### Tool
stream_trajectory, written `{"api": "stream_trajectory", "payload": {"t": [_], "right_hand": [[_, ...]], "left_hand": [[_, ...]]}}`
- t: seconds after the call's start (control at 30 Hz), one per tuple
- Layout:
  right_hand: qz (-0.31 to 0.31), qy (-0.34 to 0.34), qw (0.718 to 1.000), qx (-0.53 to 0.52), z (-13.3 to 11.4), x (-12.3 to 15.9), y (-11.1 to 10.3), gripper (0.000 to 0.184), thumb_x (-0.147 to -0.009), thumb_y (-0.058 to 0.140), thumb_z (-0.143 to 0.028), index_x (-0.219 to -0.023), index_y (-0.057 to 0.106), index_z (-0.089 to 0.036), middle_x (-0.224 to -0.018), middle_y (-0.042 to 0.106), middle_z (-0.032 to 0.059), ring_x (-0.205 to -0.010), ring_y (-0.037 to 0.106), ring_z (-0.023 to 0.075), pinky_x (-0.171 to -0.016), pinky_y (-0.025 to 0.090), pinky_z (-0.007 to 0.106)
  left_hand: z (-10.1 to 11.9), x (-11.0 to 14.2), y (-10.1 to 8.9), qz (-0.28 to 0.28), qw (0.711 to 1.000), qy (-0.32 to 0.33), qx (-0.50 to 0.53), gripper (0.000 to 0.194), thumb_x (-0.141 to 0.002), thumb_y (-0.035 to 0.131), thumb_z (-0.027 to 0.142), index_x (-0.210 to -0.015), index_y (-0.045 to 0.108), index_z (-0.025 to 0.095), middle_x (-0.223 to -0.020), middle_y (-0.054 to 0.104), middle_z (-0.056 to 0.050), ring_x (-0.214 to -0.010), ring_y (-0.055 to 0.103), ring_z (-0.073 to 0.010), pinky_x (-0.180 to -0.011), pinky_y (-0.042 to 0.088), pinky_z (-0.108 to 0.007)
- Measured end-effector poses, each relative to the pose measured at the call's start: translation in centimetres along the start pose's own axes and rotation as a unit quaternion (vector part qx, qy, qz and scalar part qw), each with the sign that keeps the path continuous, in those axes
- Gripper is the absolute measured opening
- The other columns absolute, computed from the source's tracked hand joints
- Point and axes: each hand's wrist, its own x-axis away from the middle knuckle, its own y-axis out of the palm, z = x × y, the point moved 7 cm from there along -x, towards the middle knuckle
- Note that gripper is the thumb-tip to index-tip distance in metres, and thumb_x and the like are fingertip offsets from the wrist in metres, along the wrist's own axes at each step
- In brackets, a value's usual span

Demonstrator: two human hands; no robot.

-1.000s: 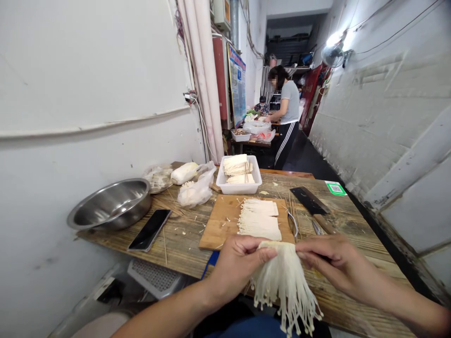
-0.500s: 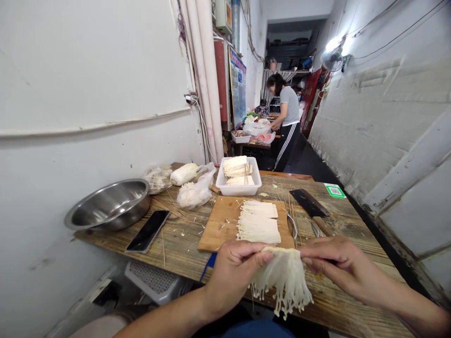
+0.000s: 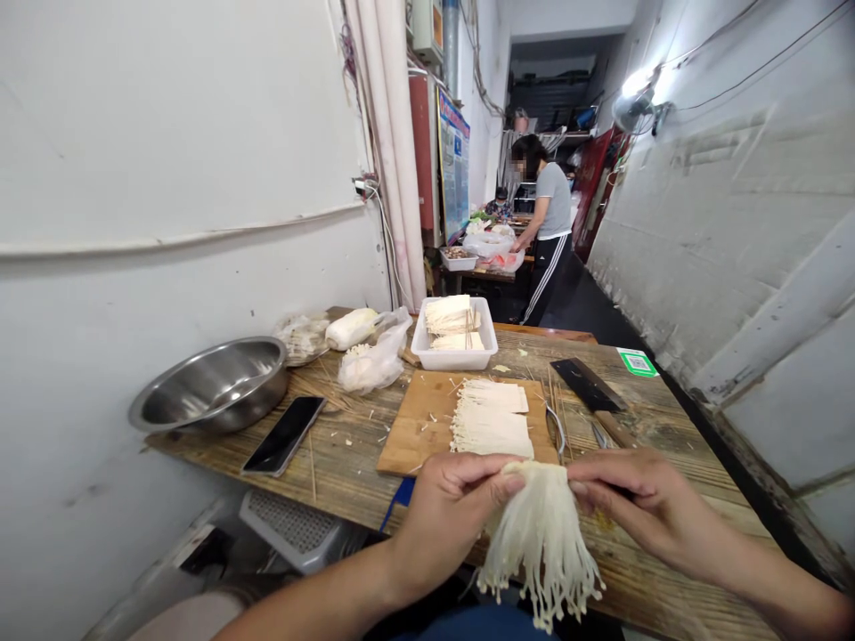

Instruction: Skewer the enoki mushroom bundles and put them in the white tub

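Note:
A bunch of white enoki mushrooms (image 3: 542, 539) hangs caps-down over the near table edge. My left hand (image 3: 449, 509) pinches its cut end from the left, and my right hand (image 3: 636, 503) pinches it from the right. Just beyond my hands, two flat layers of trimmed enoki (image 3: 492, 418) lie on a wooden cutting board (image 3: 420, 423). A white plastic tub (image 3: 454, 343) behind the board holds more bundled enoki.
A steel bowl (image 3: 212, 387) and a black phone (image 3: 283, 434) lie at the left. Bagged mushrooms (image 3: 371, 356) sit behind. A cleaver (image 3: 591, 387) rests at the right, scissors (image 3: 557, 425) beside the board. A person in a grey shirt (image 3: 546, 231) works down the narrow alley.
The enoki bunch swung up and shortened half a second ago, then dropped back down to hang lower. Both hands stayed pinched on its top end.

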Motion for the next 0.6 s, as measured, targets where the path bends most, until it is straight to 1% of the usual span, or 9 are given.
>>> {"api": "stream_trajectory", "payload": {"t": [0.1,0.17,0.3,0.4,0.53,0.6], "right_hand": [[0.006,0.005,1.000,0.008,0.4,0.3,-0.2,0.025,-0.092,0.049,-0.020,-0.110,0.066,-0.026,-0.083,0.070,0.0004,-0.071,0.064,0.0104,-0.062,0.049,0.018],[0.006,0.010,1.000,0.008,0.5,0.6,-0.2,0.026,-0.092,0.048,-0.021,-0.111,0.066,-0.027,-0.082,0.070,-0.0001,-0.074,0.065,0.0113,-0.063,0.049,0.019],[-0.020,0.016,1.000,0.008,0.4,0.6,-0.2,0.029,-0.092,0.048,-0.021,-0.115,0.064,-0.030,-0.083,0.068,-0.0009,-0.077,0.064,0.0118,-0.067,0.049,0.021],[-0.047,0.019,0.999,0.009,0.2,0.5,-0.2,0.030,-0.093,0.047,-0.022,-0.117,0.063,-0.030,-0.084,0.068,0.0001,-0.078,0.063,0.0125,-0.067,0.050,0.022],[-0.065,0.018,0.998,0.017,0.0,0.5,-0.4,0.031,-0.093,0.046,-0.022,-0.119,0.062,-0.029,-0.084,0.069,0.0012,-0.080,0.062,0.0137,-0.068,0.049,0.024],[-0.069,0.011,0.997,0.012,-0.2,0.4,-0.5,0.032,-0.094,0.045,-0.022,-0.119,0.062,-0.031,-0.085,0.069,0.0008,-0.079,0.062,0.0134,-0.068,0.049,0.024]], "left_hand": [[0.1,0.0,0.0,0.001,1.000,0.002,0.004,0.023,-0.079,0.065,0.032,-0.095,0.075,0.019,-0.082,0.073,-0.005,-0.074,0.065,-0.0160,-0.067,0.053,-0.025],[0.5,0.0,-0.2,0.006,1.000,0.012,-0.017,0.022,-0.081,0.063,0.031,-0.097,0.074,0.020,-0.082,0.073,-0.004,-0.074,0.065,-0.0158,-0.067,0.053,-0.024],[1.3,0.1,-0.7,0.033,0.997,0.043,-0.062,0.019,-0.083,0.061,0.029,-0.093,0.075,0.021,-0.076,0.074,-0.003,-0.069,0.064,-0.0141,-0.064,0.052,-0.022],[1.3,0.1,-0.6,0.034,0.997,0.038,-0.052,0.018,-0.083,0.061,0.028,-0.092,0.076,0.021,-0.077,0.074,-0.002,-0.069,0.065,-0.0135,-0.064,0.052,-0.021],[0.9,0.2,-0.4,0.034,0.998,0.038,-0.048,0.019,-0.083,0.061,0.029,-0.094,0.075,0.023,-0.077,0.074,-0.002,-0.070,0.065,-0.0136,-0.064,0.051,-0.021],[0.7,0.3,-0.3,0.026,0.998,0.035,-0.044,0.019,-0.083,0.061,0.030,-0.094,0.075,0.023,-0.077,0.074,-0.002,-0.071,0.066,-0.0143,-0.065,0.052,-0.022]]}}
